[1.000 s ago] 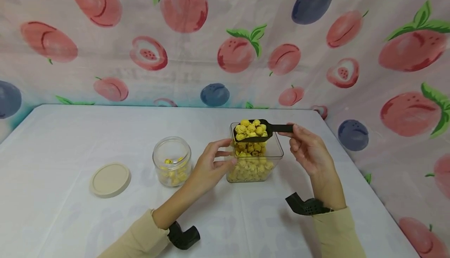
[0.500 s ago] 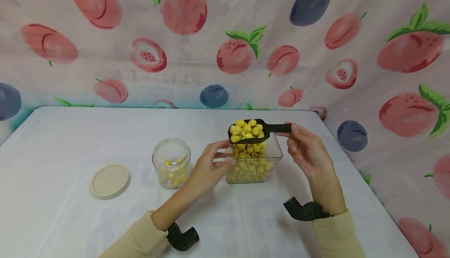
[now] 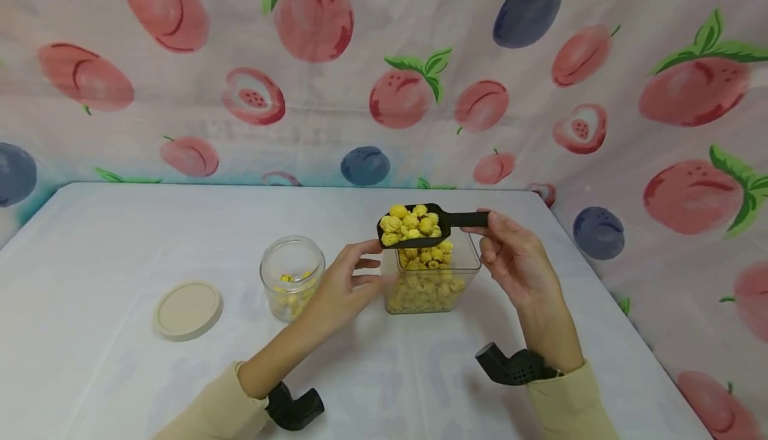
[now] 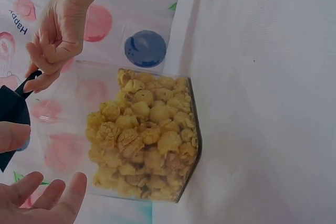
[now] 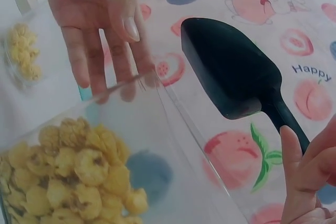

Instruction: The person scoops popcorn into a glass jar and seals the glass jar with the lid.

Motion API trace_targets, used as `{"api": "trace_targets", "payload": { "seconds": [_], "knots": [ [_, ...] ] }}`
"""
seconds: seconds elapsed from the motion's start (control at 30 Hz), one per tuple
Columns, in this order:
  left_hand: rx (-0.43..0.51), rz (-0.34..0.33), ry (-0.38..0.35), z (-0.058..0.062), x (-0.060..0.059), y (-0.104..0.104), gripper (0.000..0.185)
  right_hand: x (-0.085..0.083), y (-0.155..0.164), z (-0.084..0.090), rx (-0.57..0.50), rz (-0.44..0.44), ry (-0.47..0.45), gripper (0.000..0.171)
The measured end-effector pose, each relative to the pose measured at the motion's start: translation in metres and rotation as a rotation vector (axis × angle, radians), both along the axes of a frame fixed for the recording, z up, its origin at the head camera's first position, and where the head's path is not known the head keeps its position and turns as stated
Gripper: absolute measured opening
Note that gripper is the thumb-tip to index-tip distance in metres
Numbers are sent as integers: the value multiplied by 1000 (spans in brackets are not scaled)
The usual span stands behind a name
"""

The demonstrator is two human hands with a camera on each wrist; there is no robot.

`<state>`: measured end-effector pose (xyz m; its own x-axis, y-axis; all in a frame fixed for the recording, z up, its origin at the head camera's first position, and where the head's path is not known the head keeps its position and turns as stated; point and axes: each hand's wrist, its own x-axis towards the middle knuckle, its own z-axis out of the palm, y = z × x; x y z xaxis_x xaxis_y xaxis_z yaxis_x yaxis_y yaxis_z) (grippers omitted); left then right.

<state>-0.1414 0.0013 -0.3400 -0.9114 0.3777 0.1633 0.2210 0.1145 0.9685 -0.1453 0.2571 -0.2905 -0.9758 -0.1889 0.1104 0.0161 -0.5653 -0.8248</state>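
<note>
Scoop [image 3: 449, 219], black and apparently rigid plastic, is held roughly level above the square clear box [image 3: 470, 253], its front edge reaching past the box's left side. It carries heaped yellow popcorn [image 3: 411, 225]; the load is judged light, dry and crumbly, with rounded pieces liable to roll off the front if the scoop tips. The right hand [image 3: 522, 260] pinches the end of the handle between thumb and fingers, judged the sound place to hold, though a grip so far back may let the scoop twist. The left hand [image 3: 345, 287] has its fingers spread at the box's left side; contact with the wall cannot be confirmed. The box stands upright on the tabletop [image 3: 384, 387], part filled with more popcorn, its smooth walls likely slippery and best steadied low on the sides. To its left stands an uncovered clear jar [image 3: 273, 267] with a little popcorn inside, judged stiff and possibly breakable; its material cannot be established. Beyond the jar, a beige lid [image 3: 188, 310] lies flat. The principal obstruction is the left hand and forearm, lying between box and jar.
</note>
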Motion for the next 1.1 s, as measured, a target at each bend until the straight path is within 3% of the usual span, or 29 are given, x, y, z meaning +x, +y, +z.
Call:
{"api": "trace_targets", "payload": {
  "seconds": [0.37, 0.63, 0.97, 1.1],
  "knots": [
    [-58, 25, 117, 8, 12, -35, 52, 3, -14, 1, 2, -18, 22, 26],
    [-61, 101, 183, 14, 18, -62, 49, 5, -22, 0, 8, -20, 17, 25],
    [19, 198, 350, 17, 19, -95, 49, 7, -31, -1, 16, -12, 34, 26],
    [-26, 237, 386, 13, 19, -104, 55, 8, -34, -2, 27, 1, 48, 27]
  ]
}}
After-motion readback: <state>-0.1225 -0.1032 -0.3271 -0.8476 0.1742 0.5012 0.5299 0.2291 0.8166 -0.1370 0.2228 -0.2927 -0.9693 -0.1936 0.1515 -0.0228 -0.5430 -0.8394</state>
